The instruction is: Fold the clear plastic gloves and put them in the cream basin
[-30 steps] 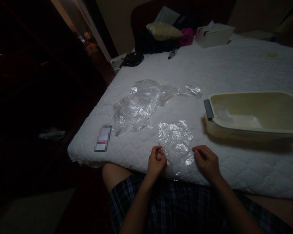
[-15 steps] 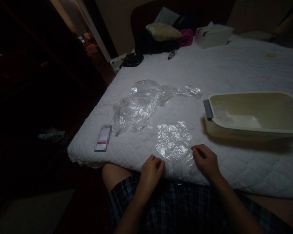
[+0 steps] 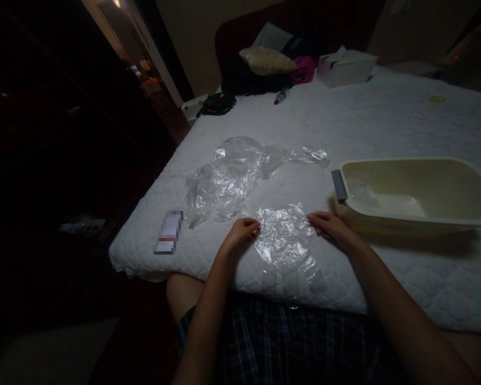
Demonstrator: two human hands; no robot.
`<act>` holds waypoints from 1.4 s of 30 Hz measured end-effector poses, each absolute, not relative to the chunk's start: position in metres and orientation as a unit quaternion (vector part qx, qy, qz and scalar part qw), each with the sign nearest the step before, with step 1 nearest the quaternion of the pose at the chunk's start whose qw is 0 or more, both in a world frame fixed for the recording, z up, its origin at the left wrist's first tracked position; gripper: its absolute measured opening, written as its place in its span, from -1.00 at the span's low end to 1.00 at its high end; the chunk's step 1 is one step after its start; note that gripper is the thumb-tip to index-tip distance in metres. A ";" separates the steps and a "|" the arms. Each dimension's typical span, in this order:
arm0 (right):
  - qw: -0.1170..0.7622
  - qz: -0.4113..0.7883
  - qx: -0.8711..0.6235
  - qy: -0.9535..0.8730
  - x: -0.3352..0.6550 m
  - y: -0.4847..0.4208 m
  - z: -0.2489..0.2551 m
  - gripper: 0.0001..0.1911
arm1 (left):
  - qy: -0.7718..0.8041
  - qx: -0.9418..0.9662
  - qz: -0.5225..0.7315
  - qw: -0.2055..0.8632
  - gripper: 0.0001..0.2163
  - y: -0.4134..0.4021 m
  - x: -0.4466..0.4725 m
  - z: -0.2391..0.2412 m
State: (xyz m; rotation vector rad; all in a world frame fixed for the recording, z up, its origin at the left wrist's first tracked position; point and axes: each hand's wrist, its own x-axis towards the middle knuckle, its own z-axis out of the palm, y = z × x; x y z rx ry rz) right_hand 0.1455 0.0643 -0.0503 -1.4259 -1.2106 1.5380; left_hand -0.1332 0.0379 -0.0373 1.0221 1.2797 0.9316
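Note:
A crinkled clear plastic bag (image 3: 284, 235) lies flat on the quilted white bed in front of me, its two handle strips pointing toward my lap. At its left edge, my left hand (image 3: 242, 233) has thumb and fingers pinched together on the film. My right hand (image 3: 332, 230) pinches the opposite edge, near the far right corner. Beyond the left hand spreads a heap of loose, crumpled clear plastic bags (image 3: 234, 179).
A cream plastic tub (image 3: 409, 214) with a grey handle stands at the right, some clear plastic inside. A blurred-out phone-shaped object (image 3: 169, 232) lies near the bed's left edge. Farther back are a white box (image 3: 347, 69), a pillow (image 3: 266, 60) and dark bundles.
Both hands have moved away from my body along the bag's sides, from its lower part up toward its far edge. The bag stays in about the same place.

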 end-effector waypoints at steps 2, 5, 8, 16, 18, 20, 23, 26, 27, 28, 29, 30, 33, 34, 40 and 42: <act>0.349 0.602 -0.542 -0.471 0.146 0.070 -0.052 -0.60 | 0.546 0.431 0.350 0.627 -0.73 0.047 -0.133 -0.038; 0.349 0.615 -0.525 -0.474 0.147 0.072 -0.053 -0.58 | 0.548 0.434 0.345 0.627 -0.74 0.052 -0.135 -0.041; 0.364 0.617 -0.510 -0.476 0.149 0.070 -0.055 -0.57 | 0.547 0.444 0.368 0.607 -0.75 0.050 -0.135 -0.044; 0.363 0.598 -0.515 -0.496 0.147 0.075 -0.061 -0.62 | 0.530 0.456 0.377 0.608 -0.76 0.048 -0.134 -0.044; 0.356 0.588 -0.523 -0.504 0.146 0.077 -0.062 -0.62 | 0.528 0.458 0.375 0.609 -0.76 0.048 -0.134 -0.044; 0.354 0.581 -0.532 -0.504 0.145 0.076 -0.061 -0.62 | 0.529 0.461 0.376 0.605 -0.77 0.048 -0.134 -0.044; 0.359 0.582 -0.533 -0.499 0.144 0.074 -0.057 -0.62 | 0.533 0.465 0.381 0.596 -0.77 0.048 -0.133 -0.045; 0.358 0.588 -0.535 -0.490 0.143 0.072 -0.053 -0.59 | 0.537 0.461 0.381 0.595 -0.76 0.047 -0.132 -0.046; 0.356 0.588 -0.538 -0.488 0.142 0.072 -0.051 -0.58 | 0.538 0.459 0.381 0.595 -0.76 0.047 -0.132 -0.046; 0.352 0.589 -0.540 -0.488 0.142 0.071 -0.050 -0.58 | 0.539 0.457 0.382 0.595 -0.76 0.047 -0.132 -0.046; 0.348 0.590 -0.540 -0.489 0.142 0.071 -0.050 -0.58 | 0.539 0.456 0.383 0.595 -0.76 0.047 -0.132 -0.045; 0.346 0.590 -0.538 -0.492 0.143 0.071 -0.050 -0.58 | 0.538 0.454 0.386 0.596 -0.75 0.046 -0.131 -0.045; 0.347 0.587 -0.533 -0.502 0.143 0.071 -0.052 -0.61 | 0.536 0.448 0.394 0.597 -0.75 0.046 -0.131 -0.044; 0.352 0.583 -0.533 -0.503 0.144 0.071 -0.053 -0.63 | 0.536 0.447 0.396 0.596 -0.75 0.046 -0.131 -0.044; 0.385 0.579 -0.519 -0.497 0.144 0.067 -0.055 -0.62 | 0.537 0.453 0.405 0.586 -0.75 0.047 -0.133 -0.050; 0.387 0.580 -0.513 -0.501 0.144 0.066 -0.055 -0.61 | 0.530 0.454 0.411 0.587 -0.74 0.046 -0.134 -0.052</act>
